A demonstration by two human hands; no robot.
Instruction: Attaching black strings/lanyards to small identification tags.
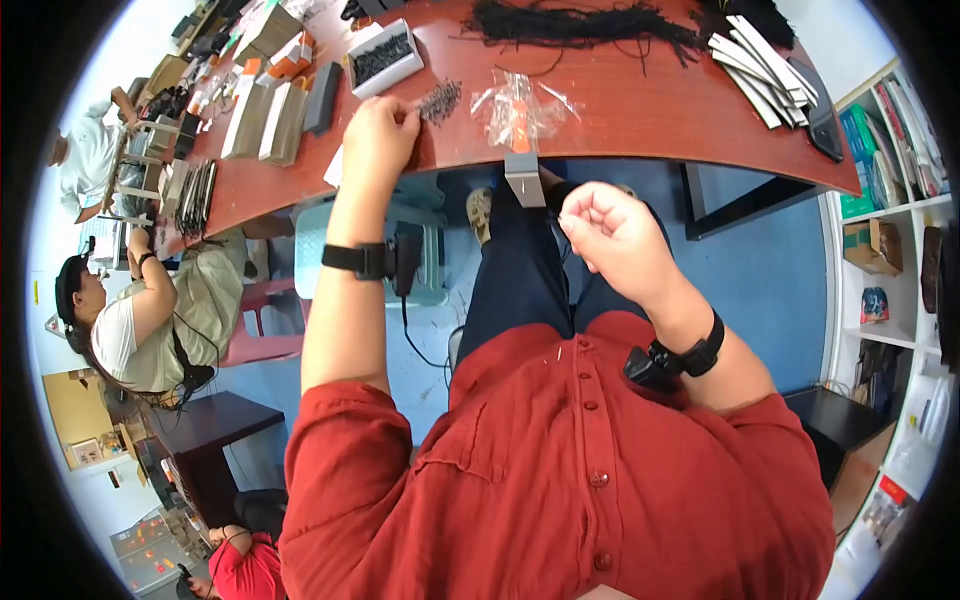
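Observation:
My left hand (378, 142) rests at the table's near edge, fingers bent and drawn together beside a loose pile of small dark pieces (440, 102). Whatever its fingertips may hold is hidden. Raised over my lap, my right hand (612, 235) has its thumb pressed against curled fingers; anything in that pinch is too small to make out. Between the hands, a small grey block-like box (524, 180) stands at the table edge. Just beyond it lies crumpled clear plastic (545, 118) with an orange piece (519, 125) among it.
A white box (402, 76) of black small parts stands at the back left, near a dark grey box (322, 98) and stacked cards (285, 122). Black cords (590, 25) lie along the back; white strips (762, 75) are at right. Co-workers sit to the left.

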